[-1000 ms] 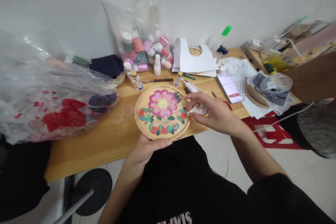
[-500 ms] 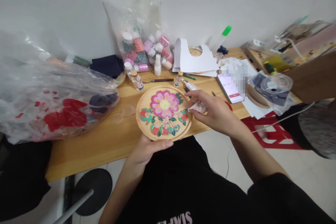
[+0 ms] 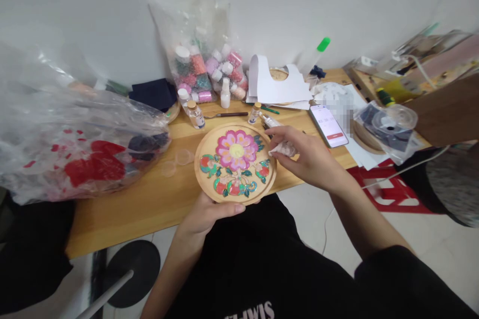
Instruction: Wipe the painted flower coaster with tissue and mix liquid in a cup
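My left hand grips the lower edge of a round wooden plate, thumb on top and fingers hidden beneath. Raised on the plate are a pink flower with a yellow centre and red, green and teal motifs below it. At the plate's right rim my right hand pinches a crumpled white tissue between thumb and fingers. Whether the tissue touches the plate I cannot tell. Just behind that hand lies a tube, partly covered by the fingers.
Small glass bottles and a thin brown-handled tool lie behind the plate. A bag of coloured jars leans on the wall. A large plastic bag fills the left; a phone lies on the right.
The plate has shifted very slightly right and down in view. My right hand with the tissue stays by its right rim, almost unmoved.
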`<state>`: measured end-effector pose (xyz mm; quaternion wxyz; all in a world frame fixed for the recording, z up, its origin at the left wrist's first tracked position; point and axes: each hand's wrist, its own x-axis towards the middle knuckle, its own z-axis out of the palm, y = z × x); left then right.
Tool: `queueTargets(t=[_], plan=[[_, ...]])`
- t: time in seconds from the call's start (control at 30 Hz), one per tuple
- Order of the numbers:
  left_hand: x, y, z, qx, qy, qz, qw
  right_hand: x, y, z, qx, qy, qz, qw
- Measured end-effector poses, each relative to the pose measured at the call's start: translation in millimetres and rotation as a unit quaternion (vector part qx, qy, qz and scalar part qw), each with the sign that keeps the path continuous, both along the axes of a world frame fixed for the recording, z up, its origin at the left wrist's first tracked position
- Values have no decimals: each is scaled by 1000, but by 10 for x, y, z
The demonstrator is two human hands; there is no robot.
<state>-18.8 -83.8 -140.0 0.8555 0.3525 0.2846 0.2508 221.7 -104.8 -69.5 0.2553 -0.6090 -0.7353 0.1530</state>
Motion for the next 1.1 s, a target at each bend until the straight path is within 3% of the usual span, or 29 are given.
queueTargets(t=[0.13, 0.33, 1.1], plan=[[-21, -14, 30, -9, 4, 19, 1000, 21, -7, 19, 18, -8, 35, 999], [-50, 5, 52, -11, -6, -7, 1000, 28, -17, 59, 33, -23, 79, 996], [-77, 46, -18, 20, -57, -44, 997, 2, -34, 124, 54, -41, 102, 992]])
